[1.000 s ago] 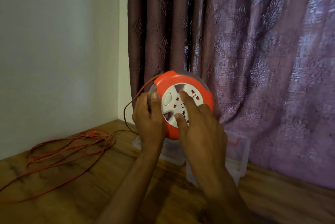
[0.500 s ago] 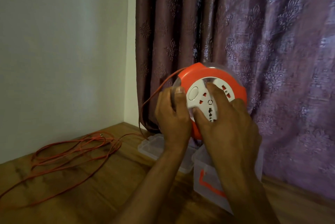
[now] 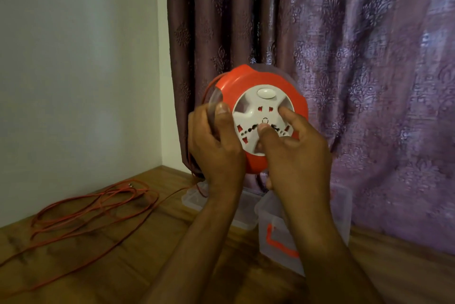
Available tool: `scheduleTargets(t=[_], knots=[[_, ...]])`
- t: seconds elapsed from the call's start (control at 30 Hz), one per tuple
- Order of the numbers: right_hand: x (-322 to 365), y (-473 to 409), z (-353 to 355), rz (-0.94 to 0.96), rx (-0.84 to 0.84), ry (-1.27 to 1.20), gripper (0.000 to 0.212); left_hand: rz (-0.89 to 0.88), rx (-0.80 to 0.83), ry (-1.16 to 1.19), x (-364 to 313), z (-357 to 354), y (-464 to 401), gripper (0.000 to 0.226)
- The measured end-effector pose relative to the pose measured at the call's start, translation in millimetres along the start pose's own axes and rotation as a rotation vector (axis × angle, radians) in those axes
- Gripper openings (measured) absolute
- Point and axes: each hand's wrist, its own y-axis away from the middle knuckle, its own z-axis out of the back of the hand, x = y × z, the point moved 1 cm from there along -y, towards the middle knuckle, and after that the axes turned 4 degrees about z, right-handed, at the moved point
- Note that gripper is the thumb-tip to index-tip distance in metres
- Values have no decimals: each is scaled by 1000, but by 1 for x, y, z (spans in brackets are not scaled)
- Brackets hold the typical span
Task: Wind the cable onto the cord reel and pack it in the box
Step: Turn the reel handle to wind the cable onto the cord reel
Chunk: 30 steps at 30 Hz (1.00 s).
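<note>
I hold an orange cord reel point(image 3: 275, 82) with a white socket face upright in the air before the curtain. My left hand point(image 3: 216, 146) grips its clear left rim, thumb on the front. My right hand point(image 3: 293, 146) has its fingers curled on the white socket hub. The orange cable point(image 3: 93, 207) runs down from the reel's left side and lies in loose loops on the wooden table at the left. Below my hands stand a clear plastic box point(image 3: 342, 207) with an orange mark and its clear lid point(image 3: 194, 200) flat beside it.
The wooden table point(image 3: 172, 254) meets a white wall point(image 3: 78, 69) at the left and back. A purple patterned curtain point(image 3: 369, 69) hangs right behind the reel and box.
The white hub has turned under my right hand, so its oval button now sits at the top. The reel stays held up in front of the curtain.
</note>
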Motion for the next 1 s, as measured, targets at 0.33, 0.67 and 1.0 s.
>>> scheduleTargets(t=[0.33,0.67,1.0], knots=[[26,1,30,409,96,490,51,-57,62,18,-13,-2,7,31],[27,-1,29,455,260,550,60,21,57,59,-15,-1,4,33],[26,1,26,486,229,629,56,5,54,43,-15,2,-4,15]])
